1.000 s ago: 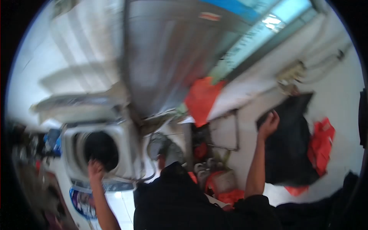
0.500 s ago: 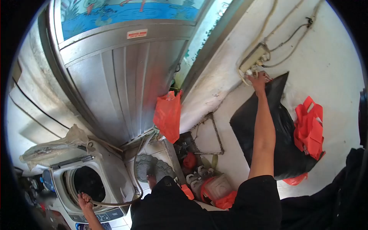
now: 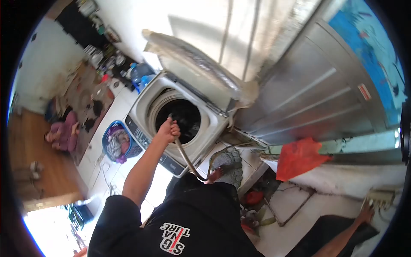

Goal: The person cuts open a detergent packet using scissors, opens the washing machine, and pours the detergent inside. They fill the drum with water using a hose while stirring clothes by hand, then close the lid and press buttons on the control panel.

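My left hand (image 3: 168,129) is closed around a hose (image 3: 185,155), holding its end over the open tub of a top-load washing machine (image 3: 214,135). Dark laundry (image 3: 188,124) shows inside the tub. From my hand the hose curves down past the machine's front edge toward the floor. At the far right, my right hand (image 3: 366,213) reaches to a power strip (image 3: 381,196) on the wall. Its fingers are bent against the strip's end, and what they pinch is too small to make out. A black bag (image 3: 319,235) hangs below that arm.
A blue basket of clothes (image 3: 117,143) stands beside the machine. A red plastic bag (image 3: 299,158) hangs near the metal door (image 3: 317,81). On the floor lies a grey mat (image 3: 229,165) with my foot on it. Another person (image 3: 64,132) sits at the far left.
My view has swung left toward the washing machine, bringing the basket and the seated person into sight. The left hand still grips the hose; the right hand is still at the power strip.
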`<control>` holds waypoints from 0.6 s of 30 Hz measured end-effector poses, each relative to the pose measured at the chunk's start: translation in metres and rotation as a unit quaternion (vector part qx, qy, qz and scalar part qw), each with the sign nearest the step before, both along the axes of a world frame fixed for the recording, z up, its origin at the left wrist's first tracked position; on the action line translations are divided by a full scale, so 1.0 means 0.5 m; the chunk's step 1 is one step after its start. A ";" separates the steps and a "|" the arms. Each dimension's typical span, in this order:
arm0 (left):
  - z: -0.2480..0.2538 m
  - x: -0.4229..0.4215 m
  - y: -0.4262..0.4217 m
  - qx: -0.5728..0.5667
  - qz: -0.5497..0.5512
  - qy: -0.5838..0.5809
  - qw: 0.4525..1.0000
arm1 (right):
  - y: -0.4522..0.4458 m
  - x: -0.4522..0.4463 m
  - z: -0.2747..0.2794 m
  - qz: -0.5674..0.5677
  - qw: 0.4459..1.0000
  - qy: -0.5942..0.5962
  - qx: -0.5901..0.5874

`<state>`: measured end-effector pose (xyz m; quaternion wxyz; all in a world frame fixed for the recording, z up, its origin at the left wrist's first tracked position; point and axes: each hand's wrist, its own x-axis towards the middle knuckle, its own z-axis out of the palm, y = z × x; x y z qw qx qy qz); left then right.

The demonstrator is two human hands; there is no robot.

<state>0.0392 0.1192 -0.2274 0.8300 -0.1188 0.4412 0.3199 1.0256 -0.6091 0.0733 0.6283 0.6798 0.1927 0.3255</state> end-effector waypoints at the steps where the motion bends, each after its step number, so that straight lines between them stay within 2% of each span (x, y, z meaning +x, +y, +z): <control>1: -0.005 0.002 0.000 0.006 -0.002 0.013 1.000 | 0.032 -0.045 0.011 -0.039 0.999 0.012 0.012; 2: -0.011 0.000 -0.003 0.003 0.011 0.013 1.000 | 0.010 -0.032 0.009 0.158 0.982 -0.001 0.104; 3: -0.016 -0.001 -0.002 0.000 0.011 0.004 1.000 | 0.026 -0.036 0.011 0.169 0.980 0.000 0.103; 5: -0.018 0.003 -0.006 -0.002 0.018 -0.002 1.000 | 0.060 -0.094 0.022 0.226 0.926 0.040 0.299; 6: -0.018 0.004 -0.008 -0.004 0.022 -0.002 1.000 | 0.080 -0.125 0.027 0.091 0.909 0.091 0.396; 7: -0.016 0.004 -0.009 -0.007 0.023 0.000 1.000 | 0.060 -0.105 0.018 0.093 0.909 0.092 0.395; 9: -0.013 0.007 -0.009 -0.011 0.028 0.000 1.000 | 0.019 -0.072 0.001 0.269 0.800 0.151 0.515; 10: -0.012 0.007 -0.009 -0.008 0.032 -0.010 0.999 | 0.029 -0.074 0.001 0.272 0.799 0.152 0.514; 12: -0.009 0.006 -0.010 -0.008 0.039 -0.021 0.999 | 0.041 -0.125 0.012 0.270 0.726 0.224 0.592; 14: -0.003 0.008 -0.010 -0.004 0.041 -0.027 0.999 | 0.145 -0.271 0.022 0.291 0.737 0.112 0.599; 15: -0.007 0.006 -0.011 -0.003 0.040 -0.036 0.999 | 0.242 -0.399 0.042 0.298 0.737 0.057 0.604; 17: -0.001 0.007 -0.012 -0.002 0.043 -0.036 0.998 | 0.407 -0.574 0.015 0.468 0.666 0.016 0.581; 18: 0.003 0.006 -0.016 0.001 0.044 -0.031 0.999 | 0.494 -0.651 -0.052 0.430 0.664 -0.007 0.612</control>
